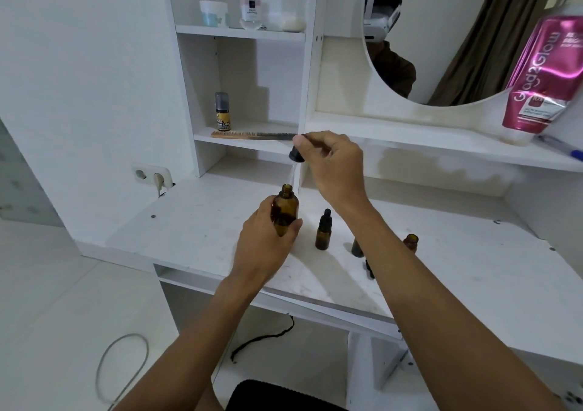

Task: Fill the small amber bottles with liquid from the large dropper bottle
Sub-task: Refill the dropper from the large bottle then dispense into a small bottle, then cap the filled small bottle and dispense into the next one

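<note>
The left hand point(263, 243) had its grip wrapped around the large amber glass dropper bottle point(285, 213), uncapped and lifted just above the white tabletop point(473, 268). The right hand point(334, 164) pinched the black-capped glass dropper point(295, 164) above the bottle's mouth. A small capped amber bottle point(323, 230) stood beside it; a small open amber bottle point(410, 242) stood farther right.

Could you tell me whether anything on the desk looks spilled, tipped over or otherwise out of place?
No spill shows. One oddity: a dark dropper cap lies flat on the desk, partly hidden by the right forearm. The capped small bottle and the open small bottle stand upright.
</note>
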